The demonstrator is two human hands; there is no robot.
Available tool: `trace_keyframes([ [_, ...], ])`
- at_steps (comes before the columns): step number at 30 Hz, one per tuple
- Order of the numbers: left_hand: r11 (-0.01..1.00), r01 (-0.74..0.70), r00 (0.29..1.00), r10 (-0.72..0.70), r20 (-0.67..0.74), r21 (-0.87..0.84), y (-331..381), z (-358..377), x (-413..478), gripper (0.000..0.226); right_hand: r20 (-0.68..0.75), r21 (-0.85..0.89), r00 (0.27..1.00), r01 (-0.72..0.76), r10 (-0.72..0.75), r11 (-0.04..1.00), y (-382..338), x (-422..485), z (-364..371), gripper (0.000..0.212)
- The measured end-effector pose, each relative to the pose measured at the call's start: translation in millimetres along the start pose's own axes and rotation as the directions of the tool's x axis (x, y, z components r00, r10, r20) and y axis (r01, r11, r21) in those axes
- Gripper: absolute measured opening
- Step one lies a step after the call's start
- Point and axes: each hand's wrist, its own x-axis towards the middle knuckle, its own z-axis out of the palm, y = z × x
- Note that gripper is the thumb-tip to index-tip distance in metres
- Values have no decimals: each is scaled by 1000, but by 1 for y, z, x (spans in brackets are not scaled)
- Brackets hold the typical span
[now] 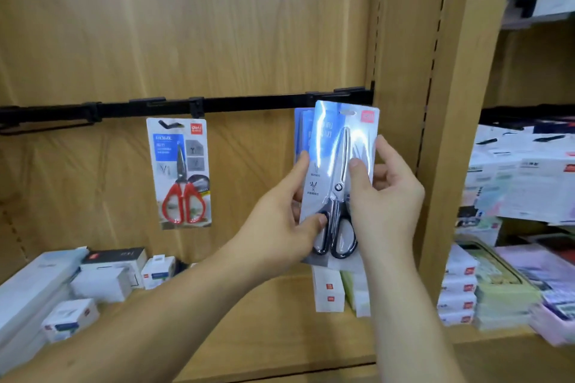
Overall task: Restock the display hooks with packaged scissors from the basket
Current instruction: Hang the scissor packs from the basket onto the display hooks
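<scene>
Up close, two bare hands hold a pack of scissors (339,146) against a wooden display wall, just below the right end of a black rail (249,102) that runs across it. The pack is a glossy card held upright. Its steel blades point up toward the rail, and its black and grey handles hang at the bottom. The top edge, with a hang slot and a small red logo, touches or overlaps the rail; whether it sits on a hook cannot be told.

The left hand (280,214) has a closed grip on the pack's lower left side, with the thumb pressed on the front by the handles and the fingers behind the edge. The right hand (385,196) grips the right edge, with the thumb flat on the front beside the blades and the fingers curled behind.

Directly behind the held pack, a blue pack (301,130) hangs under the rail, with only its left strip showing. Further left along the rail, well apart, hangs a pack of red-handled scissors (182,171).

Below the rail, a wooden shelf (280,320) carries small white boxes (329,292). Past the rail's right end stands a wooden post (451,134).
</scene>
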Motion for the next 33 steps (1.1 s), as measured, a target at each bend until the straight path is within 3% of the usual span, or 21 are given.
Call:
trace_keyframes([
  [8, 1000, -4, 1000, 5, -22, 25, -1, 13, 2, 93, 85, -64, 993, 82, -76, 995, -2, 21, -6, 48],
  [15, 988, 14, 999, -18, -26, -152, -2, 15, -3, 91, 96, -73, 995, 48, -40, 996, 6, 24, -13, 44],
  [24, 988, 21, 999, -28, -44, -152, -9, 17, -1, 91, 119, -112, 992, 59, -45, 992, 13, 19, -13, 43],
  [29, 993, 51, 998, -45, -53, 109, -12, 11, 14, 93, 118, -192, 993, 32, -9, 981, 15, 20, -9, 49],
  [33, 926, 18, 992, 30, -122, 376, -31, 8, 28, 97, 122, -290, 992, 62, -28, 955, 21, 14, -6, 58],
])
